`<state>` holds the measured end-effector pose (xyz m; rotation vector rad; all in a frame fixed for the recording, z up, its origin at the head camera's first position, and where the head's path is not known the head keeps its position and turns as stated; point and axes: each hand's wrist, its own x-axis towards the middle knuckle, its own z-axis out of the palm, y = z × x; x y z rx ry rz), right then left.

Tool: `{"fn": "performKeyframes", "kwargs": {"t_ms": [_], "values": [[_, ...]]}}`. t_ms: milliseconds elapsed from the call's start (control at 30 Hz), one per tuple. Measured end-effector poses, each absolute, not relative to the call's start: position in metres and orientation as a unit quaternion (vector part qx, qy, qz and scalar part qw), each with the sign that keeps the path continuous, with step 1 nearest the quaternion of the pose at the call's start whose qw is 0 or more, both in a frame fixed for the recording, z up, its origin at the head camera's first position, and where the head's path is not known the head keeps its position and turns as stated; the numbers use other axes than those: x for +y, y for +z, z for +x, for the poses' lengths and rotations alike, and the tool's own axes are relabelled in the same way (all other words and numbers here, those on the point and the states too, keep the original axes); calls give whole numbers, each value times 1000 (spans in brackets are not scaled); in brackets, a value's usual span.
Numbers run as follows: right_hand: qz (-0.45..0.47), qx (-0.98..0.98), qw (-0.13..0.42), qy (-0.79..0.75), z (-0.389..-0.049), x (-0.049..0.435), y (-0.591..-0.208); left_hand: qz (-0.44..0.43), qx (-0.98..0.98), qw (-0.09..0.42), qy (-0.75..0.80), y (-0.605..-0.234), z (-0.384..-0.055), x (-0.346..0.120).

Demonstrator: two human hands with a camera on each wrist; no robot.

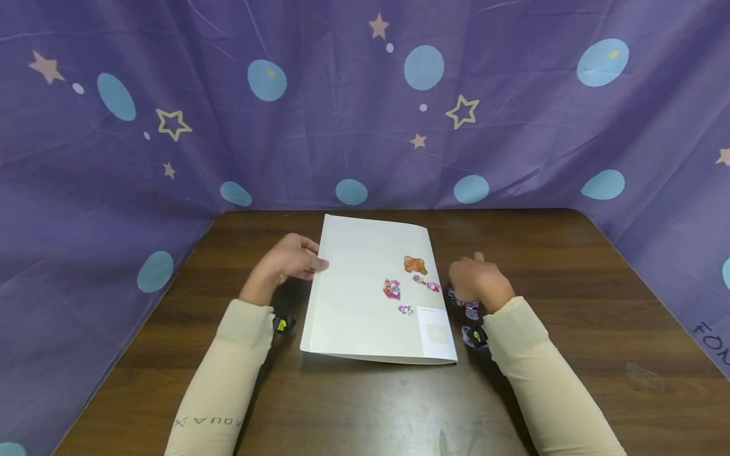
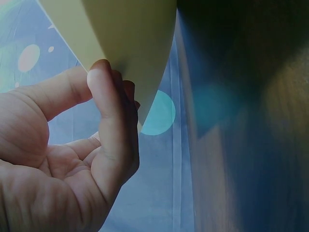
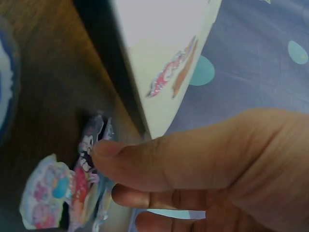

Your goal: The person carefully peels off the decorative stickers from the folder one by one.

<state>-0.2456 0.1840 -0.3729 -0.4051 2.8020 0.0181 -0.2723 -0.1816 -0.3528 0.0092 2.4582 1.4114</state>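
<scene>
A white paper folder (image 1: 353, 304) stands raised off the table in the head view, bearing a bear sticker (image 1: 415, 265), a house-like sticker (image 1: 391, 289) and several smaller ones. My left hand (image 1: 293, 258) pinches its left edge between thumb and fingers; the left wrist view shows the folder's edge (image 2: 130, 43) in that grip. Right of the folder, my right hand (image 1: 478, 278) is low over loose, shiny cut-out stickers (image 1: 472, 313). In the right wrist view its thumb and fingers pinch one of these stickers (image 3: 87, 150). A colourful sticker (image 3: 46, 195) lies beside it.
The brown wooden table (image 1: 570, 329) extends around the folder. Another sticker (image 1: 467, 339) lies partly under the right wrist camera. A purple curtain (image 1: 342, 114) with stars and blue spots hangs behind and at both sides. A pale label (image 1: 436, 332) sits on the folder's lower right corner.
</scene>
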Motion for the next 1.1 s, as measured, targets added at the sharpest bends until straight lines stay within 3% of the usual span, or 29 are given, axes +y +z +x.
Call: {"fn": "performKeyframes", "kwargs": {"t_ms": [667, 1100], "values": [[-121, 985, 119, -4, -246, 182, -374, 5, 857, 149, 493, -352, -272, -181], [-168, 982, 68, -51, -241, 176, -368, 4, 854, 149, 498, -352, -271, -182]]}}
